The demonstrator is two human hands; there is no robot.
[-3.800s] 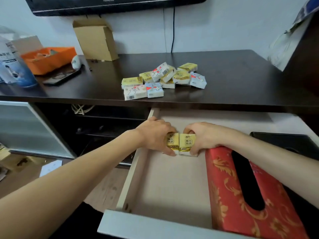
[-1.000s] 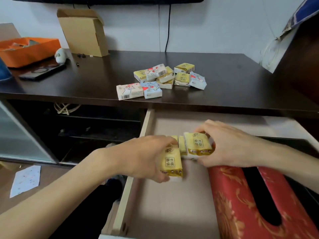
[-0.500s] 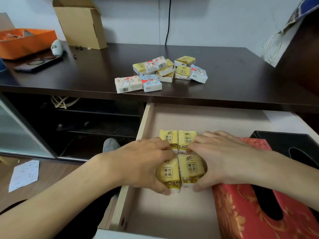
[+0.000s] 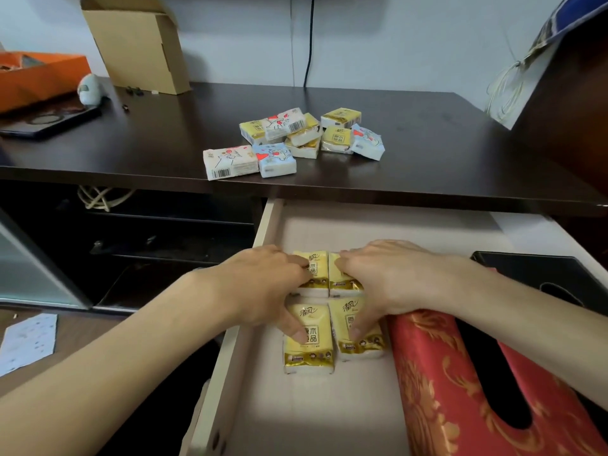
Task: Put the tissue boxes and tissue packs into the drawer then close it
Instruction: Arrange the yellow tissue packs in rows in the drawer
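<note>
The drawer (image 4: 263, 225) stands pulled out below the dark desk top (image 4: 444, 143). Four yellow tissue packs lie flat on its floor in a two-by-two block. My left hand (image 4: 263, 284) is spread over the left pair, thumb on the near left pack (image 4: 309, 353). My right hand (image 4: 385, 278) is spread over the right pair, thumb on the near right pack (image 4: 362, 347). Neither hand lifts a pack. A red patterned tissue box (image 4: 437, 390) lies in the drawer beside them, with a black tissue box (image 4: 526, 268) behind it. A pile of several tissue packs (image 4: 296, 139) sits on the desk.
On the desk's far left are a cardboard box (image 4: 138, 44), an orange box (image 4: 36, 77), a dark flat device (image 4: 49, 121) and a small white object (image 4: 88, 90). A bag (image 4: 526, 70) leans at the right. Open shelves are left of the drawer, and paper (image 4: 28, 340) lies on the floor.
Two more yellow packs came into the drawer and were set down in front of the first two. My hands have loosened and now rest flat over all four.
</note>
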